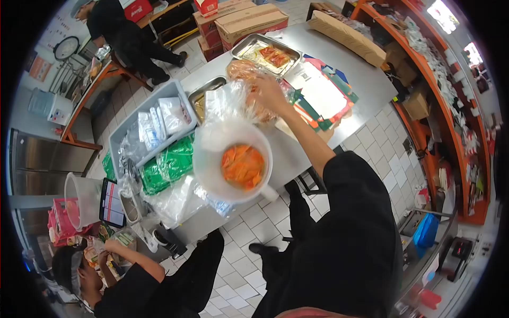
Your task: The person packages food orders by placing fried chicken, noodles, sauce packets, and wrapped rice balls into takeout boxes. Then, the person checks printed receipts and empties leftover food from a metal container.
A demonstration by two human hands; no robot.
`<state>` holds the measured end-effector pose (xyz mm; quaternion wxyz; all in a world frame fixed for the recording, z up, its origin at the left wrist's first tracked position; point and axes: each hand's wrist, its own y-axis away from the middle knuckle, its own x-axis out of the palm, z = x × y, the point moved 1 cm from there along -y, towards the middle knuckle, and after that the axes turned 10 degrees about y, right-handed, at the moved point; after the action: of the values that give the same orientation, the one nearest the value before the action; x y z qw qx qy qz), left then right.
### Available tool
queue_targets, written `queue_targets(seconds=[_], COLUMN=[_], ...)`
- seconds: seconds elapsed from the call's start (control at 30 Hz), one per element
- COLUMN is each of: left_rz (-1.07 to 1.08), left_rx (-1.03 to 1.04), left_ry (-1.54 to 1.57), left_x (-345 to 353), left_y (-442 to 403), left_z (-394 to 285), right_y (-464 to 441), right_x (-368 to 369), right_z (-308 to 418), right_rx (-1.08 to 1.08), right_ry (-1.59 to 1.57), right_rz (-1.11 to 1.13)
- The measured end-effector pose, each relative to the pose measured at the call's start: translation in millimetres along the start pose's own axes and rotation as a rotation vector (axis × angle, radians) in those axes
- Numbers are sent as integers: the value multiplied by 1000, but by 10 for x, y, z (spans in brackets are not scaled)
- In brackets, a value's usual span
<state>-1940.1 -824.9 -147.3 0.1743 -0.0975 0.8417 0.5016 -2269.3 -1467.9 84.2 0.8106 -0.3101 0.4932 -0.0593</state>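
My right hand (268, 94) reaches across the steel table and grips a clear plastic bag (245, 71) with orange-brown food in it. Its fingers are partly hidden by the crinkled plastic. Just in front stands a large translucent pitcher (207, 159) holding orange, sauce-like contents (243, 167), its handle (269, 193) toward me. Behind the bag is a steel tray (249, 47) with reddish-orange pieces (274, 55). Flat printed cartons or sheets (323, 93) lie right of my hand. My left hand is out of sight.
A grey-blue bin (183, 98) holds packaged bags, with green plastic packs (167, 167) beside it. Cardboard boxes (252, 24) stand at the table's far end. Orange shelving (445, 79) lines the right. One co-worker (132, 281) is at lower left, another (122, 37) at upper left.
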Motion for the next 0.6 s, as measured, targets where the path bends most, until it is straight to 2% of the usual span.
queue_targets(seconds=[0.07, 0.17, 0.27, 0.37, 0.43, 0.5, 0.6], left_rz=[-21, -57, -76, -83, -80, -57, -26], left_rx=[-130, -270, -368, -425, -439, -404, -297], left_ry=[100, 221, 295, 323, 287, 188, -8], left_x=[450, 1112, 1739, 2275, 2592, 2833, 3092], left_y=[454, 1079, 1649, 2147, 2463, 2711, 2871], left_z=[86, 59, -37, -177, -287, -316, -311], right_y=[-133, -276, -396, -960, -1713, -2170, -2342], right_x=[91, 343, 636, 784, 499, 422, 416], right_z=[39, -17, -131, -25, 184, 326, 557], right_rx=[-203, -481, -752, -795, -446, -409, -494], right_ry=[224, 78, 162, 246, -351, -486, -547], right_rz=[54, 307, 496, 703, 506, 538, 323])
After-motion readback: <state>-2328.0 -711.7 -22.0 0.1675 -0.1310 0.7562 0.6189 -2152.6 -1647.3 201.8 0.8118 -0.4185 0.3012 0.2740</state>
